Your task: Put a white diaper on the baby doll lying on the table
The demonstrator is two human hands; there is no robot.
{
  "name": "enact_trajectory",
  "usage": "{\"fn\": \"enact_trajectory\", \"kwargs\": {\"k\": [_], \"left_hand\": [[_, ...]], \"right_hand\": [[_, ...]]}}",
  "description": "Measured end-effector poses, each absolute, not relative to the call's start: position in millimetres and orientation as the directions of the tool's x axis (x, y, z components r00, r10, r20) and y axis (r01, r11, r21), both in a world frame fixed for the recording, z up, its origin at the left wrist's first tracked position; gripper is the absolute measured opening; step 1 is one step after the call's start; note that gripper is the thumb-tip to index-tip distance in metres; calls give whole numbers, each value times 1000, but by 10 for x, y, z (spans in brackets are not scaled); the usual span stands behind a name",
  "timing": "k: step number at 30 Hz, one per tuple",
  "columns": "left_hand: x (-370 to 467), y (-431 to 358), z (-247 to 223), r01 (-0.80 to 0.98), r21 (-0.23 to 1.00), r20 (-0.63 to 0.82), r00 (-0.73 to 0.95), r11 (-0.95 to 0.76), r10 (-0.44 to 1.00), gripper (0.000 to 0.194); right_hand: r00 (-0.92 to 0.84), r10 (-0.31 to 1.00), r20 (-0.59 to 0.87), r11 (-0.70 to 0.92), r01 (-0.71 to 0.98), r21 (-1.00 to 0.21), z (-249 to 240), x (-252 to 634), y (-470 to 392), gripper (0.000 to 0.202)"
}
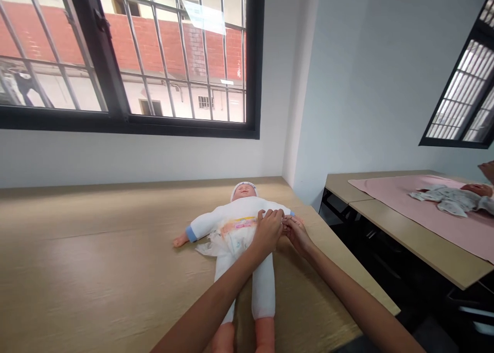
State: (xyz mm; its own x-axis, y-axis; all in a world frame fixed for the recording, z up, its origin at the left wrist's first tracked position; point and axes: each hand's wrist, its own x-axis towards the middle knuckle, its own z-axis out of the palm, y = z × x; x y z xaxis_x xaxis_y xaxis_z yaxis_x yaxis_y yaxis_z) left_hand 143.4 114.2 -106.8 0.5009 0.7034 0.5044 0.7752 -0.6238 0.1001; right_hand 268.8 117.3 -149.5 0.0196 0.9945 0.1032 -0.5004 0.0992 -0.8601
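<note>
A baby doll [246,207] in a white suit with blue cuffs and a white cap lies on its back on the wooden table [96,270], head away from me. Around its hips is a white diaper [235,240] with a coloured print at the waist; its left-hand side spreads loose. My left hand [269,229] bends over the diaper's right-hand edge with fingers closed. Beside the doll's waist, my right hand [296,233] meets it, thumb and fingers pinched together. What lies between the fingertips is too small to make out.
Beyond the table stands a white wall with a barred window [181,54]. On the right, a second table [409,234] bears a pink cloth [389,188] and another doll [459,198] in pale clothes. A person's hand [487,171] shows at the far right edge.
</note>
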Motion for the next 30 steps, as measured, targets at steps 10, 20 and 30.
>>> {"fn": "enact_trajectory", "kwargs": {"k": [10,20,30], "left_hand": [[1437,1155,-1049,769,92,510,509,-632,694,10],[1441,1160,-1039,776,93,493,509,-624,706,10],[1425,1153,-1057,763,116,488,514,-636,705,11]], "right_hand": [[23,992,122,119,-460,-880,-1451,2687,1159,16],[-25,991,130,104,-462,-881,-1507,2716,1176,14],[-30,992,126,96,-483,-871,-1572,2714,1197,14]]}}
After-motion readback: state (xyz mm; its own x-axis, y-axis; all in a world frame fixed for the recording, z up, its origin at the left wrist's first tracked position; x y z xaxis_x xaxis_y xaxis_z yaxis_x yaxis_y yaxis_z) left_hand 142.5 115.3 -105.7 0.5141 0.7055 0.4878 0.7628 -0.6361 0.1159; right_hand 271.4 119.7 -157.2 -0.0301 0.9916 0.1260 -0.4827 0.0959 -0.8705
